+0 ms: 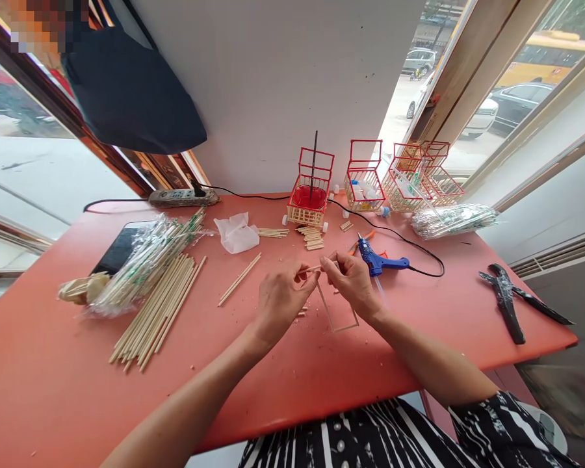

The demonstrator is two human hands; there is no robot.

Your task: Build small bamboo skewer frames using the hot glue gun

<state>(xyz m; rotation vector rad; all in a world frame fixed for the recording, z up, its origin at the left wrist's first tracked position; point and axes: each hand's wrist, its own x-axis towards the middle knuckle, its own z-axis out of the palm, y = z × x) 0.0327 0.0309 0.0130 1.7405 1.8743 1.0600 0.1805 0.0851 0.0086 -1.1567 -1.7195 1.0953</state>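
Observation:
My left hand [283, 296] pinches a short thin wooden stick [314, 268] between thumb and fingers. Close beside it, my right hand [350, 281] has its fingers closed at the other end of that stick. Below the fingertips, between the hands, is a rectangular frame of thin sticks [345, 329]; its upper part is hidden by my right hand, so I cannot tell whether the stick is joined to it. A blue glue gun [379, 261] lies just beyond my right hand. Short cut stick pieces [301, 312] lie beside my left wrist.
Long sticks [156, 312] and a plastic-wrapped bundle [141, 263] lie left. At the back stand small stick carts with red frames [308, 211], near a power strip [182, 197]. Black-handled cutters [509, 305] lie right. The glue gun's cord [394, 229] crosses the red table [253, 396].

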